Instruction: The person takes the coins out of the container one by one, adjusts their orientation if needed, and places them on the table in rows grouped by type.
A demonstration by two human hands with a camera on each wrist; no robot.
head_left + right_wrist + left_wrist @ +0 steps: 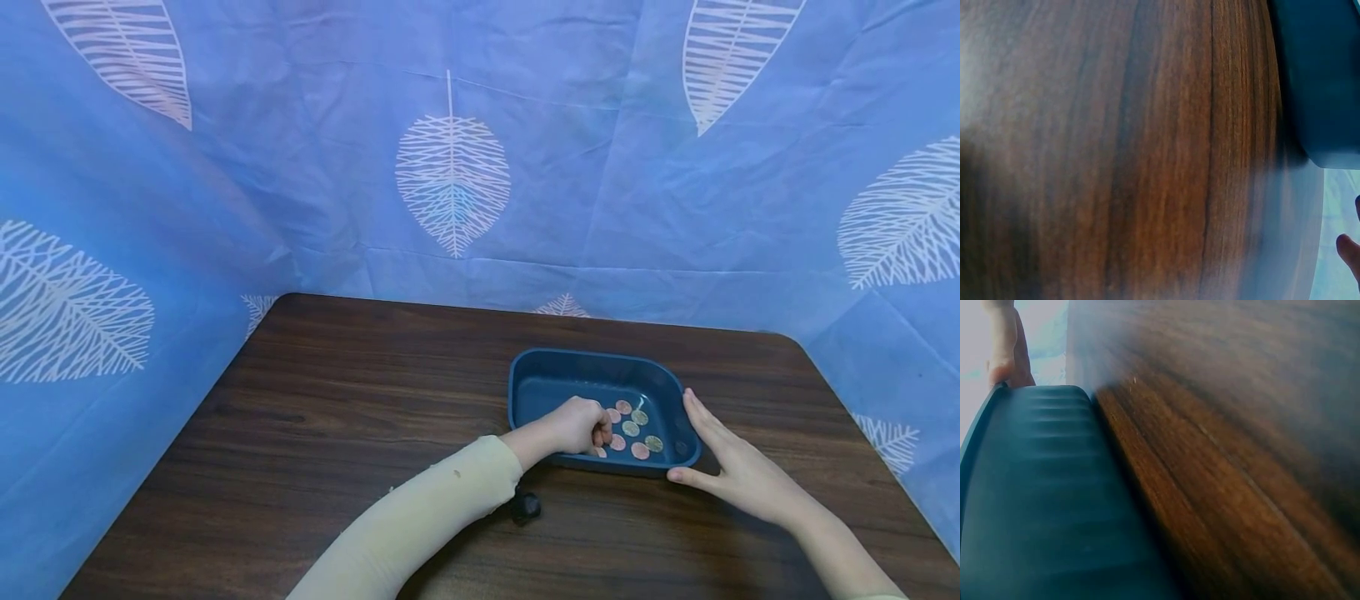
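Observation:
A dark blue plastic tub holds several copper- and gold-coloured coins. My left hand reaches over the near wall with its fingers curled down close to the coins. I cannot tell if a coin is between those fingertips, which the hand's own back partly hides. At the tub's right end, my right hand touches it with thumb and fingers spread straight, thumb by the near corner. The ribbed outer wall of the tub fills the lower left of the left wrist view, with a hand at its far end.
The tub stands on a dark wood-grain table. A small black round object shows beside the left sleeve. Blue cloth with white leaf prints hangs behind and at both sides of the table.

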